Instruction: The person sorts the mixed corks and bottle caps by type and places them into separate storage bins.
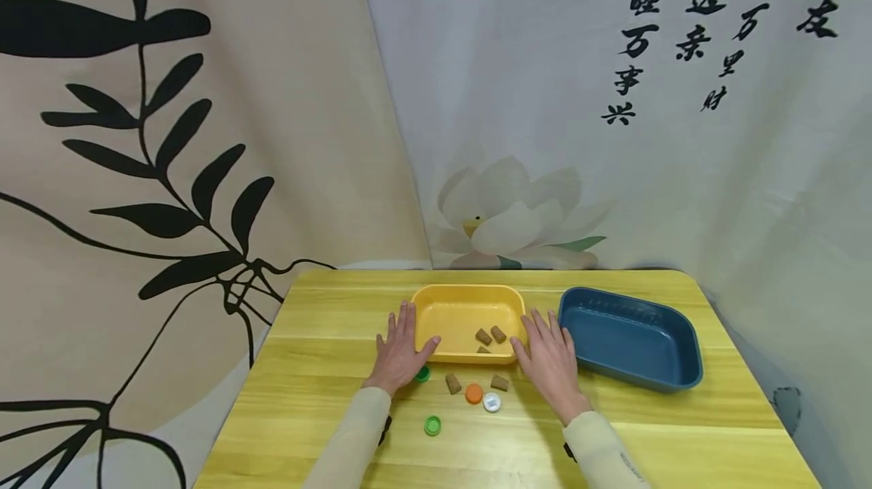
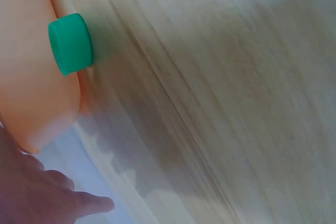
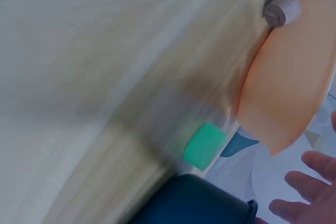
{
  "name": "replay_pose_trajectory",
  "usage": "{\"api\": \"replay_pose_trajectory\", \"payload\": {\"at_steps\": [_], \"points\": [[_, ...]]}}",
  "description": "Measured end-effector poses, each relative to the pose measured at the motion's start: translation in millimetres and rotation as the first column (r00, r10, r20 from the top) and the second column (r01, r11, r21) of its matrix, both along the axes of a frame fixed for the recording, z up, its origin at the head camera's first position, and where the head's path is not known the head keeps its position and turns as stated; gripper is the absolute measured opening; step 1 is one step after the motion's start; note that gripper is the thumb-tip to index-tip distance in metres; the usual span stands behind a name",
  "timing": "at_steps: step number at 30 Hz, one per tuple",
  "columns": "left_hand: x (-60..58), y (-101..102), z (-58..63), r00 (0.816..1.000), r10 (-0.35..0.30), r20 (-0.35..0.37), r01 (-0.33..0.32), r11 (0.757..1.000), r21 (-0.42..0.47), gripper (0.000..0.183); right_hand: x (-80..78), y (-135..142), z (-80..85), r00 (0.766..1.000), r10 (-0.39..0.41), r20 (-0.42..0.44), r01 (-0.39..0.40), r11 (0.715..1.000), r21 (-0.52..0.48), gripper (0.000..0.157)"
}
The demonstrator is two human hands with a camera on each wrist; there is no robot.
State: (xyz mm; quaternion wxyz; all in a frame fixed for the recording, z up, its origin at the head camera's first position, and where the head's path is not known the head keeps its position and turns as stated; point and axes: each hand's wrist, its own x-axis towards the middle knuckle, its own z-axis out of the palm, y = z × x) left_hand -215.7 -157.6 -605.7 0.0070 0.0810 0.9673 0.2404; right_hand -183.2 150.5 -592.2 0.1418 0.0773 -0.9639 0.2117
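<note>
1. My right wrist view shows a green cap [image 3: 205, 146] between the yellow tray [image 1: 446, 315] and blue tray [image 1: 627, 334], hidden from the head view.
2. I see 3 corks [image 1: 499, 334] inside the yellow tray.
3. My left hand [image 1: 398, 353] and right hand [image 1: 550, 360] flank it, fingers straight, released.

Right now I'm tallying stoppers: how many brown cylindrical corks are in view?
5: three brown cylindrical corks inside the yellow rectangular tray, two on the wooden table in front. The tray's near wall partly covers one; others may be hidden.
</note>
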Motion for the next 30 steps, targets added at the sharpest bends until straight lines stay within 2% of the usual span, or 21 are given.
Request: {"api": "replay_pose_trajectory", "payload": {"at_steps": [8, 15, 18, 24, 30], "points": [[5.4, -12, 4.6, 0.999, 0.009, -0.049, -0.007, 1.0, 0.029, 0.096, 19.8, 9, -2.8, 0.999, 0.031, -0.034, -0.03, 0.999, 0.034, 0.055], [11.5, -24, 8.5, 0.998, 0.017, -0.057, -0.017, 1.0, 0.006, 0.092, 33.4, 17, -6.0, 0.998, 0.028, -0.049, -0.026, 0.999, 0.047, 0.054], [15.7, -29, 10.3, 0.996, 0.017, -0.082, -0.016, 1.0, 0.007, 0.091, 38.7, 19, -7.2, 0.999, 0.026, -0.043, -0.024, 0.999, 0.047, 0.055], [31.2, -37, 14.3, 0.993, 0.009, -0.117, -0.008, 1.0, 0.009, 0.09, 44.5, 16, -11.5, 0.999, 0.035, -0.018, -0.034, 0.997, 0.063, 0.057], [53.5, -42, 10.7, 0.983, 0.002, -0.186, -0.002, 1.0, -0.001, 0.086, 48.5, 11, -12.1, 0.998, 0.053, -0.023, -0.051, 0.995, 0.083, 0.058]]}}
